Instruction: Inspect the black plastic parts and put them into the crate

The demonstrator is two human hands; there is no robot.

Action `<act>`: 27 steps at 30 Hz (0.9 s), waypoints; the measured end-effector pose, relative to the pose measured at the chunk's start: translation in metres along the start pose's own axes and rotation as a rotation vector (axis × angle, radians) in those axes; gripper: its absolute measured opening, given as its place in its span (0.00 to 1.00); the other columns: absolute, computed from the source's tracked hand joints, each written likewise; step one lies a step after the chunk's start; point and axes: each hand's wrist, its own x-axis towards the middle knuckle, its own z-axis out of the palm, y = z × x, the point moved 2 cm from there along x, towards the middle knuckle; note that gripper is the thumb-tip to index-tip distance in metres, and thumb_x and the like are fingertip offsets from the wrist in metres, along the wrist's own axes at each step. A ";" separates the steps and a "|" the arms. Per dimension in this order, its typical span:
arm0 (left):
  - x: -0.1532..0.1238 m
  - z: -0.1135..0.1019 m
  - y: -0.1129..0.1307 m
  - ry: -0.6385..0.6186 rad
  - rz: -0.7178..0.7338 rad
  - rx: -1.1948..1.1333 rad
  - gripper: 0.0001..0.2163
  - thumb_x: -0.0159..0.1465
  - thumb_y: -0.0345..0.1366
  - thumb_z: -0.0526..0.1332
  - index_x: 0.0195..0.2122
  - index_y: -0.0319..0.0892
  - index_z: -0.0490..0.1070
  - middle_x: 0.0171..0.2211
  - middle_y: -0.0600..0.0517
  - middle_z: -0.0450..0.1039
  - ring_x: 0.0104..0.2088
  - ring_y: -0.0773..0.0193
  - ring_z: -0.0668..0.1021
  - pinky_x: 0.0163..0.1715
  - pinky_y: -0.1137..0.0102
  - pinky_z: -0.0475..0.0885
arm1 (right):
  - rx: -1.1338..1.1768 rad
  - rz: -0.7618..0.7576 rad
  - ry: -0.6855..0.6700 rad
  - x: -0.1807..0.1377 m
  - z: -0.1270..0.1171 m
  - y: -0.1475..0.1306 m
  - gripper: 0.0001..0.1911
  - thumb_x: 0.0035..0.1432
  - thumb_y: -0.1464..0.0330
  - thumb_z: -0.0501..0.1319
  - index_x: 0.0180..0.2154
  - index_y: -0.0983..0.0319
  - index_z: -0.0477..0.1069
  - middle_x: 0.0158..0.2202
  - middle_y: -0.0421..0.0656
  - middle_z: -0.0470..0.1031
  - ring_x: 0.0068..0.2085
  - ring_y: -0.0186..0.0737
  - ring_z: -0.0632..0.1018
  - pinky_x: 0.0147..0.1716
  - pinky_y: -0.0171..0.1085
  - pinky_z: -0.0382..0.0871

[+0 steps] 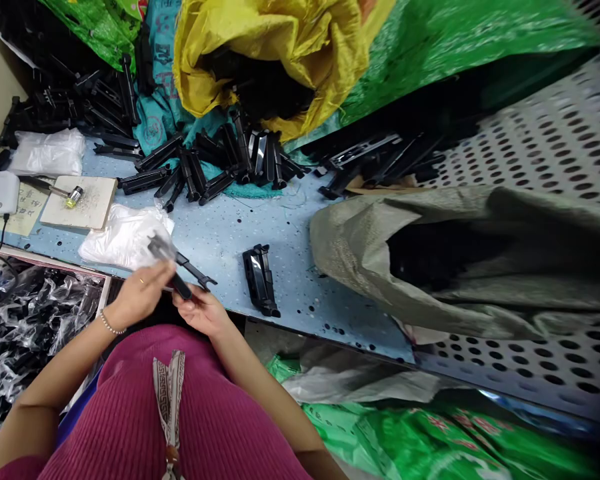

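head view | camera is sitting on the person's head, looking forward and steeply down | it is facing the blue worktable (280,233) from near, over the person's lap | frame is leaning, table edge running diagonally | single view only

A: What's the left hand (139,297) holding? That small piece (161,248) is pure blur.

B: No idea. The yellow sack (275,53) and grey sack (460,260) just show black inside, and both forearms get cut off at the bottom.
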 end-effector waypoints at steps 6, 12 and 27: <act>-0.019 0.004 0.000 -0.149 -0.213 0.042 0.24 0.67 0.21 0.52 0.60 0.48 0.70 0.66 0.42 0.65 0.44 0.60 0.82 0.45 0.62 0.80 | -0.313 -0.427 0.342 0.012 0.009 -0.009 0.15 0.50 0.64 0.73 0.37 0.60 0.72 0.26 0.35 0.71 0.24 0.29 0.70 0.21 0.28 0.64; -0.003 0.001 0.005 -0.256 -0.026 -0.047 0.34 0.67 0.21 0.49 0.74 0.44 0.45 0.68 0.37 0.63 0.62 0.53 0.74 0.56 0.56 0.76 | -0.853 -0.613 0.483 0.003 0.020 -0.011 0.25 0.57 0.67 0.67 0.56 0.54 0.67 0.32 0.36 0.74 0.31 0.38 0.74 0.33 0.36 0.72; -0.188 -0.229 -0.100 -0.575 -1.156 0.224 0.16 0.53 0.56 0.60 0.21 0.50 0.73 0.18 0.56 0.76 0.22 0.47 0.80 0.28 0.50 0.79 | -2.433 -0.514 0.603 -0.079 -0.032 -0.157 0.31 0.59 0.83 0.48 0.57 0.58 0.75 0.70 0.49 0.62 0.70 0.56 0.61 0.60 0.57 0.67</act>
